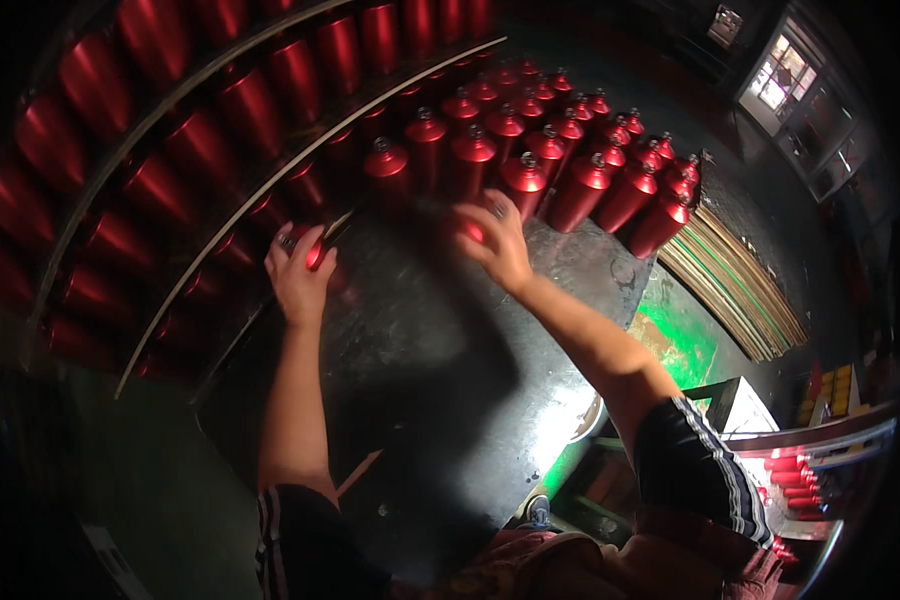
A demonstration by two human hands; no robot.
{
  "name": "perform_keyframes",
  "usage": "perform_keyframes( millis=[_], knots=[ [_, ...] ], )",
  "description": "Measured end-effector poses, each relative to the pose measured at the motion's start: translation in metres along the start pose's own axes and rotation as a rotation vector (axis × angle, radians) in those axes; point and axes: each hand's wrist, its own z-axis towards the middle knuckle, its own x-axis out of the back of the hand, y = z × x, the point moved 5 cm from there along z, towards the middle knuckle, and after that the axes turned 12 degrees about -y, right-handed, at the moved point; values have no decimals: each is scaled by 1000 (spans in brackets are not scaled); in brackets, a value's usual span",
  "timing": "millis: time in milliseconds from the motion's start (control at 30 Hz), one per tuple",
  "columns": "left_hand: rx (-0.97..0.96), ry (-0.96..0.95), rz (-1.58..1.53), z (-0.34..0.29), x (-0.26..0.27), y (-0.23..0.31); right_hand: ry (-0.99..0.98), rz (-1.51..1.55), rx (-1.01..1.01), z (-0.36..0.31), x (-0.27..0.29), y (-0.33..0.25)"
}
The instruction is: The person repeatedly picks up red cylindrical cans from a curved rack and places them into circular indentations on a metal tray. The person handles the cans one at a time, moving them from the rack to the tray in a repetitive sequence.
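Observation:
My left hand (298, 275) is closed around the neck and shoulder of a red metal bottle (315, 257), beside the stacked rows at the left. To its right, the fingers of my right hand (500, 245) curl over the shoulder of another red metal bottle (473, 232), a little blurred; its body is mostly hidden in shadow. Just beyond my right hand stands a group of upright red bottles (525, 175) with narrow necks, on a dark tabletop (410, 350).
At the left, several tiers of red bottles (160, 190) rise, parted by thin boards (190, 275). A stack of boards (745, 285) lies right of the table. More red bottles (795, 485) are at the lower right, near a white box (745, 410). A thin strip (358, 473) lies on the tabletop.

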Motion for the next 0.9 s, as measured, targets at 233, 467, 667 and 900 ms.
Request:
perform_keyframes(
  millis=[233, 467, 667, 900],
  knots=[
    [25, 160, -265, -86, 55, 43, 247, 757, -537, -238, 138, 33],
    [630, 53, -1544, -263, 37, 235, 368, 1670, -673, -394, 253, 75],
    [1125, -408, -2812, -353, -73, 415, 420, 2240, -745, -426, 252, 101],
    [1485, -834, -2993, -362, -149, 503, 318, 2624, -476, -433, 274, 98]
  ],
)
